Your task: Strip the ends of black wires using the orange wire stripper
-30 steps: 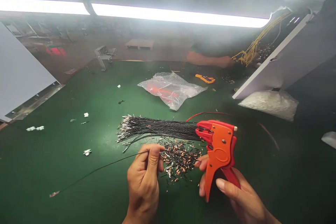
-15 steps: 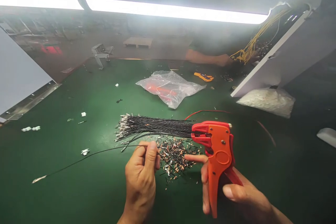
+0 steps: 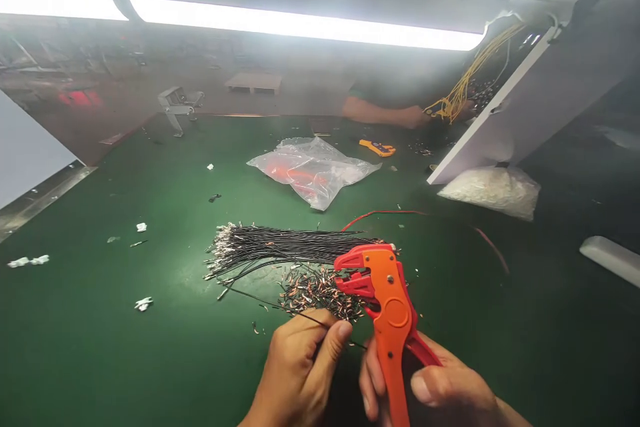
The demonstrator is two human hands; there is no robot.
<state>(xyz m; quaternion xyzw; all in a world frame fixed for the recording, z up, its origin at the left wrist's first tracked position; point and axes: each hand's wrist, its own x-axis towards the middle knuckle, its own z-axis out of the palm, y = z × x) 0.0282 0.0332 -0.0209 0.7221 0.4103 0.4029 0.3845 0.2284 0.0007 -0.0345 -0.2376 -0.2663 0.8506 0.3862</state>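
Between thumb and fingers, my left hand [image 3: 305, 367] pinches a thin black wire [image 3: 265, 300], whose far end reaches up and left toward a bundle. My right hand [image 3: 435, 380] is wrapped around the handles of an orange and red wire stripper [image 3: 393, 310]; its jaws gape to the left with nothing visible between them. Behind both hands lies a bundle of black wires [image 3: 285, 245] with metal terminals at its left ends. A heap of cut wire ends [image 3: 317, 290], black and copper, sits just beyond my left hand and partly behind the stripper.
Farther back on the green table [image 3: 165, 360] lie a clear plastic bag [image 3: 315, 170] with something red inside and a yellow tool [image 3: 377, 148]. A filled bag [image 3: 493, 191] rests by the right panel [image 3: 525, 100]. Another person's arm [image 3: 387, 112] is near yellow wires [image 3: 457, 97].
My left hand has moved right and down toward me, and the wire's far end now lies near the bundle. The stripper has shifted left and slightly down. The camera view has shifted too.
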